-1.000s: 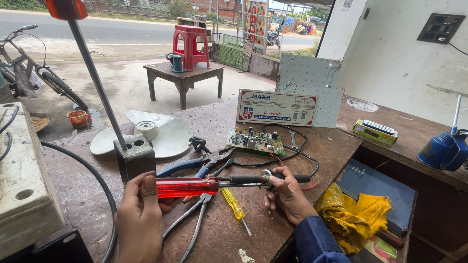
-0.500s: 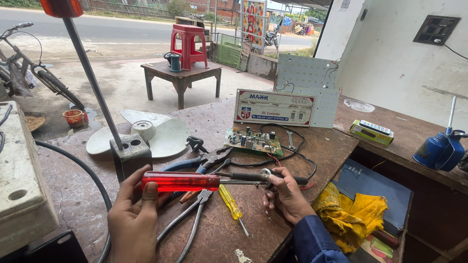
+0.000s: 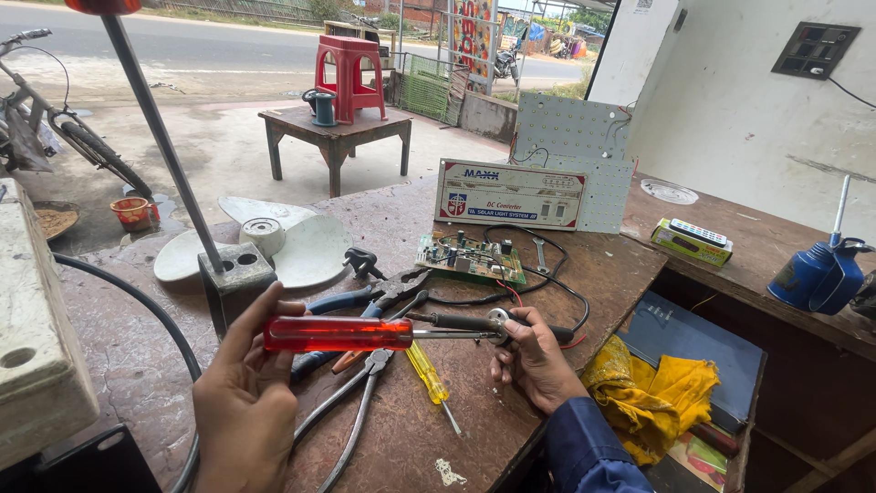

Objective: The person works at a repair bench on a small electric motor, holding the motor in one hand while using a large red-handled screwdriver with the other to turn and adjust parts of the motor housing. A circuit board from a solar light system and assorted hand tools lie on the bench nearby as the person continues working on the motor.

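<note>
Head view showed the left hand (image 3: 245, 406) had drawn the red-handled screwdriver (image 3: 338, 333) slightly lower, fingers curled around its handle; the right hand (image 3: 534, 356) still pinched a small round part (image 3: 497, 321) at its tip, probably engaged, above the workbench (image 3: 602, 274).

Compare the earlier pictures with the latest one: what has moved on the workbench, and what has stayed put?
Little has changed. The left hand still holds the red-handled screwdriver, its tip at the small round metal part pinched in the right hand. The pliers, yellow screwdriver and circuit board lie where they were.
</note>
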`<action>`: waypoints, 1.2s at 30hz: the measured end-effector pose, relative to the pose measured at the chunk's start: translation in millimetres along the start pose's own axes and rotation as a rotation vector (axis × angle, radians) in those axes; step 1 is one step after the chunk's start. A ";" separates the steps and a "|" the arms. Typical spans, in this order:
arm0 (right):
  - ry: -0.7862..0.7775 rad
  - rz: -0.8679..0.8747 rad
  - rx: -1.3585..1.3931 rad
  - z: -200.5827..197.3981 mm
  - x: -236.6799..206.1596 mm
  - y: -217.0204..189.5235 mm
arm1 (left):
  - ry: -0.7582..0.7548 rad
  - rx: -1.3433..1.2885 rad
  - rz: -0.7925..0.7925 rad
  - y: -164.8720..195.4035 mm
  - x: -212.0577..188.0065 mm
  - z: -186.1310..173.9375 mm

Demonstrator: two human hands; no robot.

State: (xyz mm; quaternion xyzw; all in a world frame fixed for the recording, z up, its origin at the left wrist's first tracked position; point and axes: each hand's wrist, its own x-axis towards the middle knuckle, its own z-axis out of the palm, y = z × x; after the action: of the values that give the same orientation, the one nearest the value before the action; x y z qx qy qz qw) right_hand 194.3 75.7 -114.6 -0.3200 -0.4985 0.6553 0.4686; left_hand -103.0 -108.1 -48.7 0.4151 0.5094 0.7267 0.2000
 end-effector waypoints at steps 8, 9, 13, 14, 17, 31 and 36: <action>-0.023 -0.005 -0.018 3.4 -0.7 -1.1 | 0.017 0.195 -0.323 8.2 -0.6 2.1; -0.025 -0.013 -0.011 3.8 -1.0 -0.7 | 0.038 0.076 -0.340 10.8 -0.3 3.9; -0.001 -0.002 -0.032 4.0 -1.6 -2.2 | 0.096 -0.024 -0.282 19.3 0.2 7.4; 0.015 0.006 -0.041 4.2 -2.1 -2.6 | 0.114 -0.072 -0.289 20.6 1.0 8.2; 0.026 -0.002 -0.058 7.0 -2.5 -0.5 | 0.145 -0.161 -0.296 21.9 1.6 7.5; 0.014 -0.007 -0.035 3.2 -3.6 1.8 | 0.067 -0.062 -0.110 23.6 0.9 2.8; 0.040 0.015 -0.032 7.9 -2.9 0.0 | 0.108 -0.074 -0.177 29.4 -1.6 5.9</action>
State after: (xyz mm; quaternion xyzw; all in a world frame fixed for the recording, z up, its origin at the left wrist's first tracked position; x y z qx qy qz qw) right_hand 188.4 70.3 -112.4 -0.3442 -0.4970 0.6444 0.4683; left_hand -93.5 -117.6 -21.9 0.3210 0.5268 0.7459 0.2509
